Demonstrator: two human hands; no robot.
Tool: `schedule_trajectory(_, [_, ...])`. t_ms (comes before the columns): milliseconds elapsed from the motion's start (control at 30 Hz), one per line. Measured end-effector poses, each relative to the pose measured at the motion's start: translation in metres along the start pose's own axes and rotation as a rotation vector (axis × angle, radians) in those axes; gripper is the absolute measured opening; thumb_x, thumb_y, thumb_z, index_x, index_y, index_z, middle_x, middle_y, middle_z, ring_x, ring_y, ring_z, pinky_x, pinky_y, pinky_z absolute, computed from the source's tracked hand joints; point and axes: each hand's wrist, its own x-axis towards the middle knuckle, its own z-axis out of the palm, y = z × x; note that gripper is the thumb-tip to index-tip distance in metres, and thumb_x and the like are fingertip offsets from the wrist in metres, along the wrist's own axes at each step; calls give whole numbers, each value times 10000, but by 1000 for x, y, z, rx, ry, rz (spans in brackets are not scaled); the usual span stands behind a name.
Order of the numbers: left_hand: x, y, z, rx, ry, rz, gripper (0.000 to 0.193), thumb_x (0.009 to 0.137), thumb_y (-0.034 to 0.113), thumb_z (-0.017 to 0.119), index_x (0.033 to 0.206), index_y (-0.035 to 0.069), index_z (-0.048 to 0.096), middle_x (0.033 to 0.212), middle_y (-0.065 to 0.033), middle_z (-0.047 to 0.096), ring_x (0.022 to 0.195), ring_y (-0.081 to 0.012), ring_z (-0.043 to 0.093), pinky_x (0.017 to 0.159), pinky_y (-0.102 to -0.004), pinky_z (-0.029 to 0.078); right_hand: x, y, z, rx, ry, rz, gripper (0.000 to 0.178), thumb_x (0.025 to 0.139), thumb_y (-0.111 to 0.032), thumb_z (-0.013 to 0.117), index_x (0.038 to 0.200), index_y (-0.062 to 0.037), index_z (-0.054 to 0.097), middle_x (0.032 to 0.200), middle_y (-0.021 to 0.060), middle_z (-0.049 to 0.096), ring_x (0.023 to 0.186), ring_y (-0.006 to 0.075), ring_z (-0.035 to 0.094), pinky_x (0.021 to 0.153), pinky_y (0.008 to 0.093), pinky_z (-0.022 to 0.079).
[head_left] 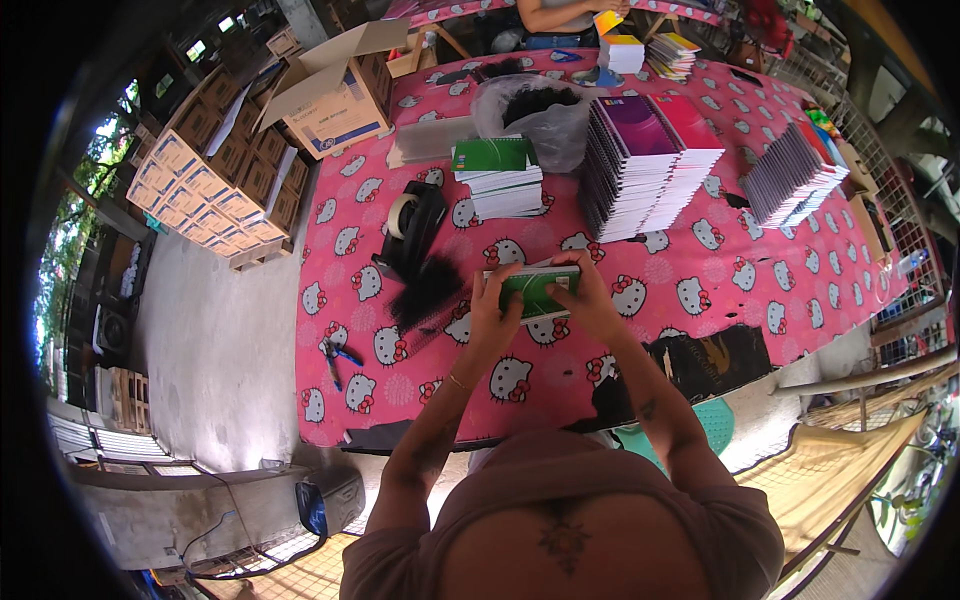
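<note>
Between both hands I hold a small stack of green-covered notebooks [538, 291] just above the pink patterned tablecloth; how many there are I cannot tell. My left hand [495, 303] grips its left end, thumb on the cover. At the right end my right hand [590, 299] closes round it the same way. Left of the hands lies a tangle of thin black plastic coils [425, 290], beside a black tape dispenser [415, 235] with a roll of tape. Beyond the hands rises a stack of green notebooks [505, 185].
Tall stacks of purple notebooks [628, 135] and red notebooks [690, 130] stand beyond my right hand. A clear plastic bag [562, 148] holds black coils. Blue-handled pliers [340, 357] lie near left. An open carton [345, 110] stands far left. Another person [565, 18] works across the table.
</note>
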Motion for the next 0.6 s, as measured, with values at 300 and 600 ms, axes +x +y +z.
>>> schedule_trajectory(300, [-53,-103,-77,660,-274,-254,313,868,63,651,1179,45,617,1137,-156,611,1007,-350,603,839,-411,520,-5,2,-11,19,-46,205,262,902,-20,644,1159,-24,595,1146,68,670,1010,131,626,857,270,505])
schedule_trajectory(600, [-44,-76,-71,677,28,-84,186,924,141,639,1089,60,674,907,-109,629,730,-278,639,622,-387,536,-3,11,-15,-1,-165,247,311,940,-24,628,1251,-24,633,1176,58,668,1003,137,651,852,267,561])
